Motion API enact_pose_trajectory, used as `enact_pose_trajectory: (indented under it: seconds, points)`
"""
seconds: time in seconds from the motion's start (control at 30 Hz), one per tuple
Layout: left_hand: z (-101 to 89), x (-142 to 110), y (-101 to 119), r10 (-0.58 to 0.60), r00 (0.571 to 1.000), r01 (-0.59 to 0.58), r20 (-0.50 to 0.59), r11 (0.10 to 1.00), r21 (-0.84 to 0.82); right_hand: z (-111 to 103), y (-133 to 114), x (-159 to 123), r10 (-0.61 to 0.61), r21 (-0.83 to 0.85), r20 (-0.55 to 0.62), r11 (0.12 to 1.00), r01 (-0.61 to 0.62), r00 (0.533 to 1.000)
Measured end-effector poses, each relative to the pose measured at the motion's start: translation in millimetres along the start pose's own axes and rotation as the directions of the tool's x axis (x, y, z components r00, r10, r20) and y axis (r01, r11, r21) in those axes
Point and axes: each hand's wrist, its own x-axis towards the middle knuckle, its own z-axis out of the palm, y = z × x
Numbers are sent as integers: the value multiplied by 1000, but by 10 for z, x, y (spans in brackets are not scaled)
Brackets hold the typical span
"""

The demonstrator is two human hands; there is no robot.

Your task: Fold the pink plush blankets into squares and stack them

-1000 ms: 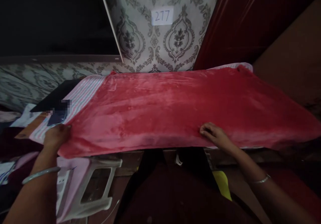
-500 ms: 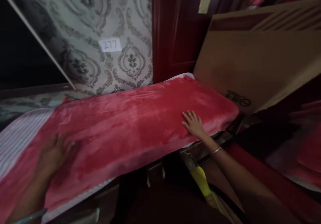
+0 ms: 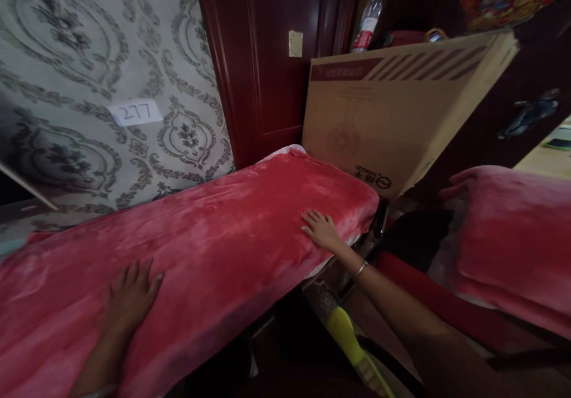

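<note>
A red plush blanket [image 3: 232, 225] lies spread over a long narrow table. My left hand [image 3: 129, 294] rests flat on it near the front left, fingers stretched out. My right hand [image 3: 320, 229] lies flat on the blanket near its right end, fingers apart, with a bangle on the wrist. Neither hand holds anything.
A large cardboard box [image 3: 392, 112] leans behind the table's right end, with a plastic bottle [image 3: 368, 17] on top. A dark red door [image 3: 267, 59] and patterned wallpaper with a "277" label [image 3: 135, 112] stand behind. More folded red blankets [image 3: 508, 237] lie at right. A yellow object [image 3: 345, 332] sits below.
My view has swung right. My left hand moved from the blanket's left edge onto its top, and my right hand slid toward the right end; both fingers have flattened.
</note>
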Motion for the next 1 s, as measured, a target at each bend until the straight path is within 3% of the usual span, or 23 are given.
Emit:
enact_pose_trajectory:
  seconds: [0.17,0.27,0.33,0.43,0.5,0.57,0.77,1.0]
  points:
    - [-39,-8,34,-19,1000,18,22,1000,5,-119,450,146,256,-7,-19,967,-256,966]
    - [-51,-13,57,-30,999,30,30,999,18,-200,378,255,397,55,-16,917,-396,918]
    - [-42,-18,61,-30,999,29,14,999,30,-233,165,364,355,94,-17,931,-352,935]
    - [-34,-35,70,-23,1000,24,-9,998,49,-229,-188,539,113,108,-17,988,-110,993]
    - [-47,-63,90,-35,999,35,-5,998,53,-199,-316,606,-35,87,21,996,33,999]
    - [-69,-102,120,-50,999,49,12,998,48,-153,-325,624,-106,62,58,993,102,993]
    - [-95,-202,188,-97,995,97,-1,995,31,72,-85,691,3,-24,38,1000,-2,999]
    - [-98,-269,191,-124,992,123,12,992,36,268,4,717,-2,-24,-8,1000,2,1000]
